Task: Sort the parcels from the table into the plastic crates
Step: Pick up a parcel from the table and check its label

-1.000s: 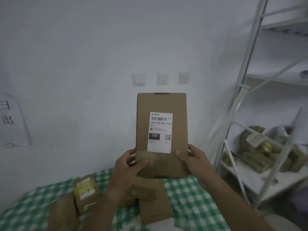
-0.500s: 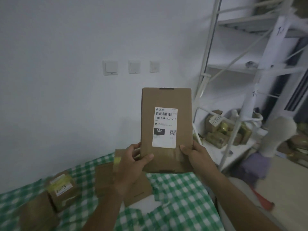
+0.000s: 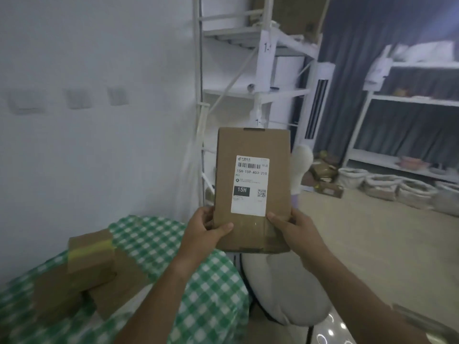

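— While both hands are on it, tell me how the grip looks.

— From my feed, the left hand [image 3: 205,225] pinches the lower left edge of the cardboard parcel [image 3: 252,189], thumb laid across the front face and fingers curled behind. The right hand [image 3: 295,229] does the same on the lower right edge, thumb on the front just under the white shipping label [image 3: 250,186]. I can't see the fingertips behind the box.

— Where is the parcel itself?

— Held upright in the air in front of me, label facing the camera. I read "15H-159-A03-210" and a dark block marked "15H". It hangs past the table's right end, off the surface.

— And the table?

— Lower left, the table with the green checked cloth [image 3: 154,234]. A cluster of brown boxes [image 3: 84,271] lies on it, blurred; the top one has a band of yellow tape.

— Beyond that?

— A pale rounded seat [image 3: 285,289] sits just right of the table, below the parcel. Behind the parcel stands a white metal shelf rack [image 3: 263,78] against the wall, and three wall switches [image 3: 74,99] show smeared on the left. Far right, a second rack [image 3: 409,100] stands before a dark curtain, with a row of white sacks [image 3: 387,184] on the floor beneath. I cannot make out any crates.
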